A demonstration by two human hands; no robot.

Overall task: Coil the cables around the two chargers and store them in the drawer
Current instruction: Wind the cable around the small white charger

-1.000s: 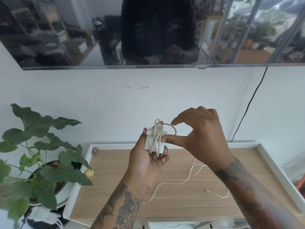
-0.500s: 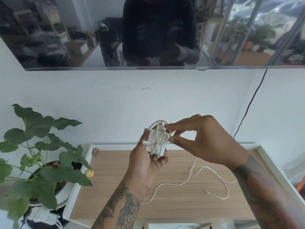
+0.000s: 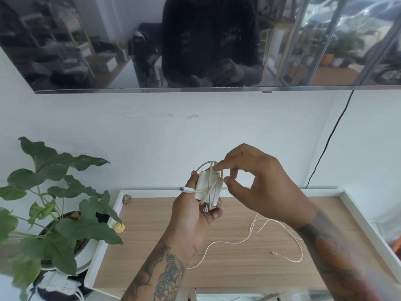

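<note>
- White plastic charger [image 3: 208, 187] sits a little left of the frame's centre, held above the wooden desk top [image 3: 152, 240], with its own cable [image 3: 209, 170] wound across it in several crossing turns and a loop standing up over its top edge.
- Left hand [image 3: 193, 216] comes up from the lower centre and grips the charger, thumb along its left side, fingers curled round from below and behind; the cable's plug end [image 3: 184, 189] sticks out leftward past the thumb.
- Right hand [image 3: 260, 183] is just to the right of the charger, fingers loosely curled; its index fingertip touches the loop at the charger's top, the other fingers stand apart from it. Whether thumb and finger actually pinch the cable is hard to make out.
- Second white cable [image 3: 256, 237] lies loose on the desk at lower right, snaking from under the left wrist out to a small connector; part of it is hidden behind the right forearm.
- Potted plant [image 3: 58, 205] fills the left edge, with a small yellow object [image 3: 119, 228] just beside the desk's white rim.
- Television screen [image 3: 195, 44], dark, spans the top of the frame, cut off at the top.
- Black wire [image 3: 329, 140] hangs down the wall at the right.
- Bottom edge is blurred; what lies there cannot be told.
</note>
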